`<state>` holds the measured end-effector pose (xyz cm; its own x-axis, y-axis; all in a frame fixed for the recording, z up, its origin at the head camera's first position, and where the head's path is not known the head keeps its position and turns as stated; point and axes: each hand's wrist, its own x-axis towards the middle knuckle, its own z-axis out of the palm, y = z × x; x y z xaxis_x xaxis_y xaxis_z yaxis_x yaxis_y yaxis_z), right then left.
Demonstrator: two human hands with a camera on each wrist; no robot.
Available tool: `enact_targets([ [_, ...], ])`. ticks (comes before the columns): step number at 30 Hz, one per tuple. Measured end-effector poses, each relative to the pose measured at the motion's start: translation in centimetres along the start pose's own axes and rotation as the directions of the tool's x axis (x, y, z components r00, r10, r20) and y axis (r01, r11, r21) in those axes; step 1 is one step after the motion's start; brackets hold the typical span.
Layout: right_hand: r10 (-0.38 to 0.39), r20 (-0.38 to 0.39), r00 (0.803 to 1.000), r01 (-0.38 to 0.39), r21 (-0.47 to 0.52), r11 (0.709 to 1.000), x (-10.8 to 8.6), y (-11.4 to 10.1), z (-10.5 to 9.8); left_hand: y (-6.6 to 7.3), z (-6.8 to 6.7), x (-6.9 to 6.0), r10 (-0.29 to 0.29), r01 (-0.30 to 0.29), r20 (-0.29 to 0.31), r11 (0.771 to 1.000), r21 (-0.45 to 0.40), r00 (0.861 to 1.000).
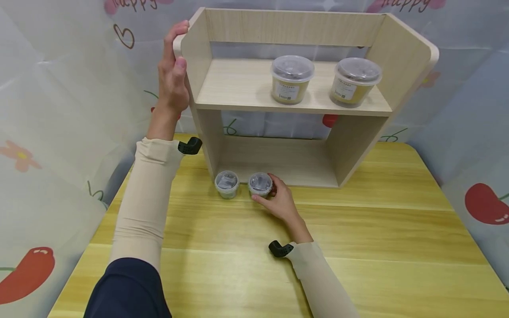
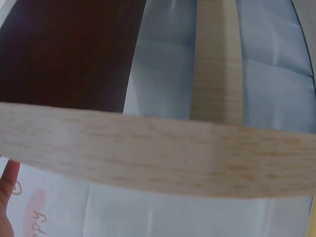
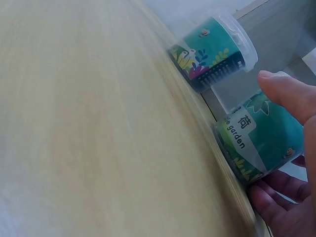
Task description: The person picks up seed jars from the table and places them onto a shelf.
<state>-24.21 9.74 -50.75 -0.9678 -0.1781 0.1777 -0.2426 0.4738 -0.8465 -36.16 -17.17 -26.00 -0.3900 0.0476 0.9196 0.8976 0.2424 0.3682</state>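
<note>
My right hand (image 1: 280, 201) holds a small lidded plastic cup (image 1: 260, 183) at the front edge of the shelf's bottom board, thumb and fingers on either side. The right wrist view shows this cup's teal wrap (image 3: 269, 136) with "garden" lettering. Beside it on the left, a matching cup (image 1: 227, 184) stands upright, apart from the hand. High on the left, my left hand (image 1: 172, 77) rests against the outer side of the wooden shelf (image 1: 296, 26), near its top corner. In the left wrist view the panel's edge (image 2: 158, 153) hides most of that hand.
Two larger lidded tubs, a left one (image 1: 292, 79) and a right one (image 1: 354, 82), stand on the upper board with white labels facing front. The shelf sits on a wood-grain table (image 1: 377, 247). Printed cloth (image 1: 71, 88) hangs behind and at both sides.
</note>
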Motion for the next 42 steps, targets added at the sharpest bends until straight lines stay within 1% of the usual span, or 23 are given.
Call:
enact_targets([
  [6,-0.005,-0.007,1.000,0.005,0.011,1.000,0.06,0.11,0.06,0.02,0.00,-0.02,-0.003,0.003,0.005,1.000,0.006,1.000],
  [15,-0.026,-0.009,1.000,0.026,0.012,1.000,0.00,0.13,0.06,0.01,0.03,-0.05,-0.007,0.007,-0.003,1.000,-0.015,1.000],
  [26,-0.009,-0.008,1.000,0.009,0.012,1.000,-0.08,-0.10,0.04,-0.02,0.00,-0.03,-0.001,0.001,-0.003,1.000,-0.009,1.000],
  [34,-0.001,-0.004,1.000,0.001,0.012,1.000,-0.18,-0.43,-0.04,0.11,0.10,0.08,0.001,-0.001,0.000,1.000,-0.024,1.000],
  [42,-0.006,-0.024,1.000,0.006,0.003,1.000,-0.17,-0.46,-0.36,0.16,0.12,0.14,0.005,-0.006,-0.003,0.999,-0.036,1.000],
])
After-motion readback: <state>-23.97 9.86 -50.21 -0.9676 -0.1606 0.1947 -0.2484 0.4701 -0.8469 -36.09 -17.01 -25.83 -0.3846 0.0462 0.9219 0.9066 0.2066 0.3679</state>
